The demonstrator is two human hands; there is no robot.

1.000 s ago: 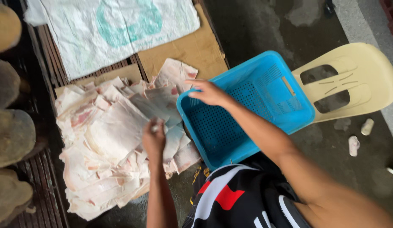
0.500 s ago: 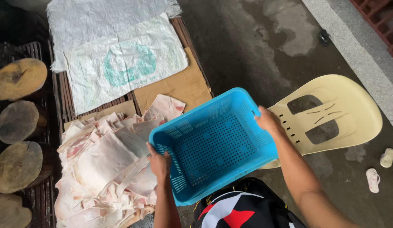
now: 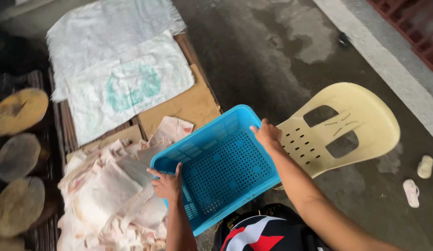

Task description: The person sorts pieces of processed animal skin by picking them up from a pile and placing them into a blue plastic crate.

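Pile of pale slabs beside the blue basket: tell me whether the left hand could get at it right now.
Probably yes. The left hand grips the blue basket at its rim, right beside the pile of pale slabs; nothing lies between them, though it would have to let go first.

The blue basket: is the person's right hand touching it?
Touching. The head view shows the right hand gripping the blue basket at its far rim.

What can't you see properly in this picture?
- Head view: the pile of pale slabs runs off the bottom edge, and the blue basket covers its right side.
- The seat of the cream plastic chair is hidden behind the basket and the right hand.
- The left hand grips the basket rim; its palm is hidden.
- Two small pale things on the floor are too small to identify.
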